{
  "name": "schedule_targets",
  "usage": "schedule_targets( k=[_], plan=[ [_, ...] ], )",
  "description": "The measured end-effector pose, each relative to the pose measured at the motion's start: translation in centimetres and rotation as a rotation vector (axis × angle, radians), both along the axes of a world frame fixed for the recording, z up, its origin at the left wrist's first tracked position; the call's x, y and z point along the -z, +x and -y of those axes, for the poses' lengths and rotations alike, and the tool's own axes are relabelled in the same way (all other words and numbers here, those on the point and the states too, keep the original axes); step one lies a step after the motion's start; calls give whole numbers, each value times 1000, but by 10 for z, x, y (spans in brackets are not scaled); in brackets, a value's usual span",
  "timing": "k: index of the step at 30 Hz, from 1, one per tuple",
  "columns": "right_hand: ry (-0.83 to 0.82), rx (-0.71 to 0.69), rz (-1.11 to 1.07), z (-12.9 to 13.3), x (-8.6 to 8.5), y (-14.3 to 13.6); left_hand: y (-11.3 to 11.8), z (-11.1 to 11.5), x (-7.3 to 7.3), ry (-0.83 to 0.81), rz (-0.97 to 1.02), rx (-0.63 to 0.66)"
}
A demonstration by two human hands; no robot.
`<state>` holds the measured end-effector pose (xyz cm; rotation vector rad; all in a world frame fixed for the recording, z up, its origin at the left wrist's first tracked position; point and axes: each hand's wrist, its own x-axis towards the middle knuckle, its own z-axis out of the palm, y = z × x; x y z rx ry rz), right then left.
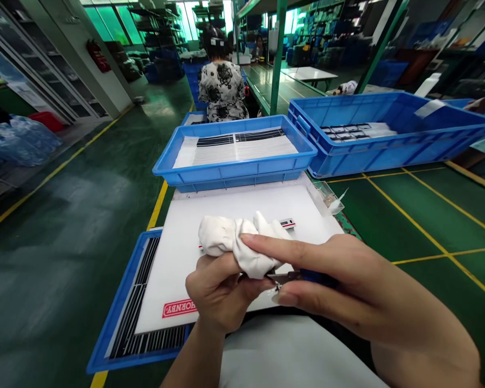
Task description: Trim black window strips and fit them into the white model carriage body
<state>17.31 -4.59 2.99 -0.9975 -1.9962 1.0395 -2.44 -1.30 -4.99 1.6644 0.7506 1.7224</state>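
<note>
My left hand (220, 296) is closed around a bunched white cloth (218, 236), held above a white board (165, 258). My right hand (347, 280) pinches a small tool with a dark blue handle (317, 277) and a thin metal blade (283, 277). Its index finger presses on the cloth's side. The blade tip is at the cloth's lower edge, by my left fingertips; whether it touches anything there is hidden. Behind the cloth, a slim silver piece with a red line (288, 223) lies on the board, mostly covered from view.
A blue tray (234, 168) of white and black strips stands beyond the board. A larger blue crate (372, 156) is at right, a clear small box (327, 198) at the board's corner. Another blue tray (101, 345) sits under its left side. A person (222, 86) sits ahead.
</note>
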Motion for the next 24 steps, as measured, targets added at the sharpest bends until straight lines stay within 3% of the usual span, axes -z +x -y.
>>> schedule_targets(
  k=[24],
  plan=[
    [61,24,30,0,14,-2,1,1,5,-38,55,110]
  ],
)
